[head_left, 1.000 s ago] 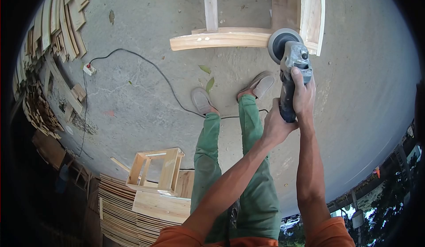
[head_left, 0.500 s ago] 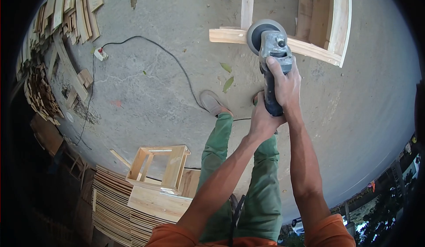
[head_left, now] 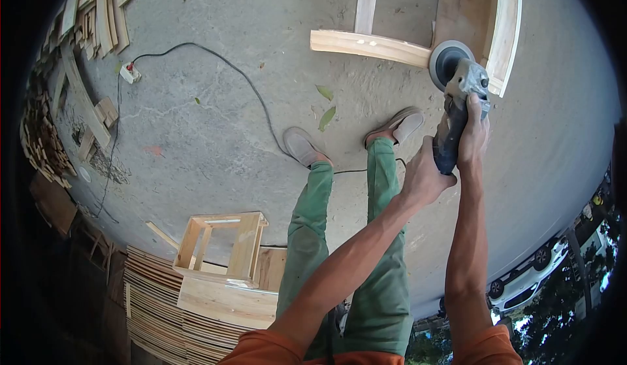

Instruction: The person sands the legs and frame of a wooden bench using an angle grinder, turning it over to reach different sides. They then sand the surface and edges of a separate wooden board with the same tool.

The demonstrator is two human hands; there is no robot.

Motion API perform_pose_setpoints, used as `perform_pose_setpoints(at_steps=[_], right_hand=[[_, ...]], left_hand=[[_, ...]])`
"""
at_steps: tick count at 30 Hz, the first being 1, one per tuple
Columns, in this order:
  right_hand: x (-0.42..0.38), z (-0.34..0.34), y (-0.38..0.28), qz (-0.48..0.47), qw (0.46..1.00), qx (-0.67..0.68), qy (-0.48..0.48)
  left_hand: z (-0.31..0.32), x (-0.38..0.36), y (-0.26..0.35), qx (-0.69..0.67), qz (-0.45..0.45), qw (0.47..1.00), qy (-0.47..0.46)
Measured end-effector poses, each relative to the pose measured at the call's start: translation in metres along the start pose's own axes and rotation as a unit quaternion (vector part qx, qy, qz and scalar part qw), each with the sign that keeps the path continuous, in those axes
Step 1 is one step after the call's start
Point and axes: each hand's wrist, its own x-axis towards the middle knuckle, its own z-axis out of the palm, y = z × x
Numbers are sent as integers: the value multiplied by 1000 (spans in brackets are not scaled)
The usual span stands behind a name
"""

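Both my hands grip a grey angle grinder [head_left: 457,94]. My right hand [head_left: 473,136] wraps the body near the head, and my left hand [head_left: 424,181] holds the rear of the handle. The sanding disc [head_left: 446,60] presses on the right end of a curved pale wooden rail [head_left: 369,45] of a wooden frame [head_left: 503,25] lying on the concrete floor. My feet in grey shoes [head_left: 300,146] stand just below the frame.
A black power cord [head_left: 228,81] runs across the concrete from a plug [head_left: 129,72] toward my feet. Scrap wood piles [head_left: 85,18] line the left edge. A small wooden stool frame [head_left: 222,241] sits on stacked boards [head_left: 176,313] at lower left. Cars are parked at lower right.
The grinder moved right along the curved rail, from its middle to its right end, with both hands following. One second ago it was also near the right end.
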Motion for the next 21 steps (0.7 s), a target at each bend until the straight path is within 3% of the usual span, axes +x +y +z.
perform_pose_setpoints(at_steps=[10,13,16,20,21], right_hand=[[-45,117,-37,-62,996,-27,-58],[-46,124,-45,-62,996,-36,-56],[-45,115,-22,-45,997,-18,-61],[-48,121,-28,-46,997,-16,-66],[-49,125,-34,-44,997,-20,-68]], left_hand=[[-102,-30,-20,-59,6,994,94],[-116,-32,-19,-43,-53,996,65],[-98,-33,-32,-45,26,995,88],[-105,-34,-35,-44,48,993,99],[-114,-32,-31,-51,17,995,86]])
